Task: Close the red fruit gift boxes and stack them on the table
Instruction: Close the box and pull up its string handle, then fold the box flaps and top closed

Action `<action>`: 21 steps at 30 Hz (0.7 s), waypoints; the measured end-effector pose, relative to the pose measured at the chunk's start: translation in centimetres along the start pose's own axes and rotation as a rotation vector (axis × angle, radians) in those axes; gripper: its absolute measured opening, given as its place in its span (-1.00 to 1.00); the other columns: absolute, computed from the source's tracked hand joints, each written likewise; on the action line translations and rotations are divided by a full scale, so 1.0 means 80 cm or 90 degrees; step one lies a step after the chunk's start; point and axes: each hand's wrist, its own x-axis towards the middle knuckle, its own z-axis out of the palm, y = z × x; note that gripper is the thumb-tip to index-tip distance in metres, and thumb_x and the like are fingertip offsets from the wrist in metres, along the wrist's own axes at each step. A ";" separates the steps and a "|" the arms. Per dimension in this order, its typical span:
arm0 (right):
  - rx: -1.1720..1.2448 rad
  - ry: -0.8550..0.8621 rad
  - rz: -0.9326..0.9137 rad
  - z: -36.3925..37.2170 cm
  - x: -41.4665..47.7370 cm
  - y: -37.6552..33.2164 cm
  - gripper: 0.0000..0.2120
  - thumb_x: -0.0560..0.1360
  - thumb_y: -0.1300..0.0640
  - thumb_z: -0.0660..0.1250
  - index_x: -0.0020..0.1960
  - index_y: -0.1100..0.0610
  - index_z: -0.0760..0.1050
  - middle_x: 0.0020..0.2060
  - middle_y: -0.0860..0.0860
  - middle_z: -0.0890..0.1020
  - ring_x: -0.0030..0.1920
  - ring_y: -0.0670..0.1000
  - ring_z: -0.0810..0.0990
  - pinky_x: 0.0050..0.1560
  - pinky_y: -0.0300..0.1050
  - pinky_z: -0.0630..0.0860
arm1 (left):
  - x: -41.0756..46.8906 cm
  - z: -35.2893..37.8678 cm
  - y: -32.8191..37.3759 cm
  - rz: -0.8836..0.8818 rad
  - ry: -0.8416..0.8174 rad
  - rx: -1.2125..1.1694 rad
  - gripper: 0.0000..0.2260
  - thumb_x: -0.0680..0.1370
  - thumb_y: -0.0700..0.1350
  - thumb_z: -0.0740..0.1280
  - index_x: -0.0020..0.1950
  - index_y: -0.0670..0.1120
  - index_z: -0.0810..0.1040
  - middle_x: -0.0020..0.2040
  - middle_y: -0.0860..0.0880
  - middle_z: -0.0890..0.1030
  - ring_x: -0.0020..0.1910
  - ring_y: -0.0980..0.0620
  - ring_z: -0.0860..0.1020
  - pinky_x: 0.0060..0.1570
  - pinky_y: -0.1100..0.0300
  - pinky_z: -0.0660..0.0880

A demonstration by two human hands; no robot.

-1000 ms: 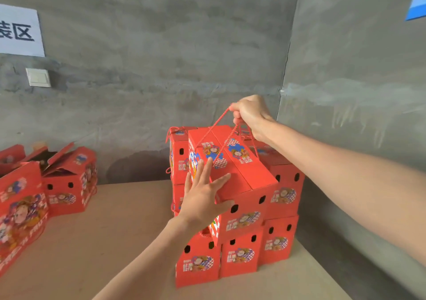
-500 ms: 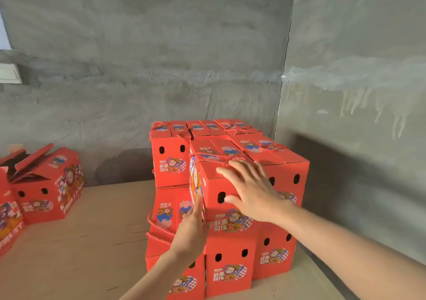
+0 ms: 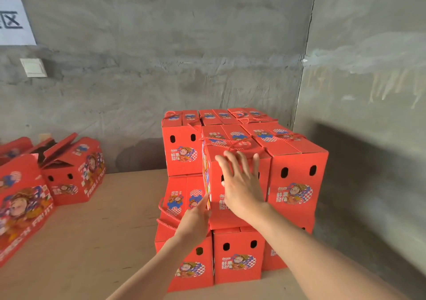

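Observation:
A stack of closed red fruit gift boxes [image 3: 297,177] stands two layers high in the table's far right corner. The newest box [image 3: 214,184] sits on the upper layer at the front, its rope handle lying on the lid. My right hand [image 3: 242,182] presses flat with spread fingers on that box's front face. My left hand [image 3: 196,219] touches the box's left front edge with straight fingers. An open box [image 3: 73,175] with raised flaps stands at the left.
A wooden table [image 3: 110,230] carries everything. A larger red box [image 3: 20,214] is at the near left edge. Concrete walls close the back and right sides. A white switch [image 3: 33,67] and a paper sign [image 3: 13,20] hang on the back wall.
My right hand let go of the rope handle and now lies flat on the box's front. The box went down into the upper layer and was pushed in; my left hand moved to its left edge.

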 end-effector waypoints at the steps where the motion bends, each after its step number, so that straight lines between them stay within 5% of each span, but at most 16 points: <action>1: 0.000 -0.008 0.007 -0.001 0.000 0.000 -0.20 0.44 0.23 0.33 0.54 0.04 -0.04 0.50 0.07 0.09 0.51 0.19 -0.03 0.38 0.31 -0.35 | -0.010 0.000 -0.005 0.011 -0.017 0.005 -0.56 0.65 -0.15 0.08 0.54 -0.02 0.11 -0.03 -0.14 0.61 -0.21 -0.04 0.53 -0.24 0.18 0.38; 4: 0.005 -0.041 0.033 -0.003 -0.004 -0.009 -0.18 0.42 0.24 0.32 0.54 0.05 -0.07 0.50 0.06 0.04 0.51 0.18 -0.11 0.38 0.31 -0.35 | -0.047 -0.009 -0.023 0.041 -0.070 0.049 -0.61 0.66 -0.09 0.09 0.50 0.00 0.21 -0.07 -0.07 0.59 -0.31 0.06 0.47 -0.28 0.21 0.37; 7: 0.013 -0.081 0.087 -0.011 -0.003 -0.027 -0.16 0.41 0.26 0.29 0.53 0.11 -0.12 0.52 0.11 -0.06 0.50 0.23 -0.26 0.40 0.31 -0.32 | -0.090 -0.035 -0.050 0.046 -0.068 0.096 -0.68 0.64 -0.08 0.11 0.40 0.00 0.36 0.19 0.00 0.56 0.08 -0.02 0.53 0.02 0.18 0.46; 10: 0.040 -0.069 0.130 -0.027 -0.006 -0.063 -0.24 0.49 0.27 0.20 0.53 0.23 -0.19 0.52 0.21 -0.21 0.49 0.24 -0.34 0.47 0.24 -0.28 | -0.138 -0.076 -0.090 0.043 -0.077 0.160 -0.85 0.59 -0.13 0.12 -0.01 -0.08 0.47 -0.08 -0.07 0.54 -0.15 -0.05 0.44 -0.12 0.10 0.44; 13: 0.221 -0.018 -0.068 -0.035 -0.043 -0.150 -0.34 0.46 0.41 0.16 0.52 0.27 0.05 0.53 0.18 -0.04 0.54 0.13 -0.08 0.52 -0.01 -0.06 | -0.190 -0.122 -0.138 0.032 -0.072 0.204 -0.87 0.54 -0.18 0.11 -0.20 -0.13 0.34 -0.25 -0.06 0.43 -0.22 -0.11 0.38 -0.21 0.08 0.40; 16: 0.319 -0.228 -0.350 -0.031 -0.106 -0.274 -0.46 0.48 0.34 0.14 0.45 0.13 0.28 0.47 0.07 0.26 0.45 0.06 0.28 0.45 -0.15 0.17 | -0.245 -0.165 -0.196 0.021 -0.037 0.212 -0.85 0.56 -0.13 0.13 -0.12 -0.11 0.46 -0.14 -0.08 0.56 -0.13 -0.12 0.49 -0.14 0.09 0.44; 19: 0.356 -0.380 -0.401 -0.012 -0.144 -0.388 -0.51 0.52 0.26 0.08 0.44 0.03 0.26 0.47 -0.06 0.23 0.41 0.01 0.31 0.38 -0.14 0.26 | -0.309 -0.210 -0.268 0.018 -0.019 0.242 -0.79 0.59 -0.06 0.18 0.09 0.04 0.59 0.03 0.05 0.61 0.02 0.03 0.56 -0.03 0.21 0.45; 21: 0.362 -0.446 -0.385 0.001 -0.151 -0.456 -0.50 0.53 0.22 0.09 0.44 -0.06 0.26 0.45 -0.13 0.23 0.41 -0.05 0.29 0.36 -0.20 0.24 | -0.352 -0.252 -0.322 0.045 0.034 0.281 -0.88 0.47 -0.12 0.35 -0.03 0.00 0.64 -0.05 0.07 0.64 -0.05 0.03 0.62 -0.09 0.26 0.49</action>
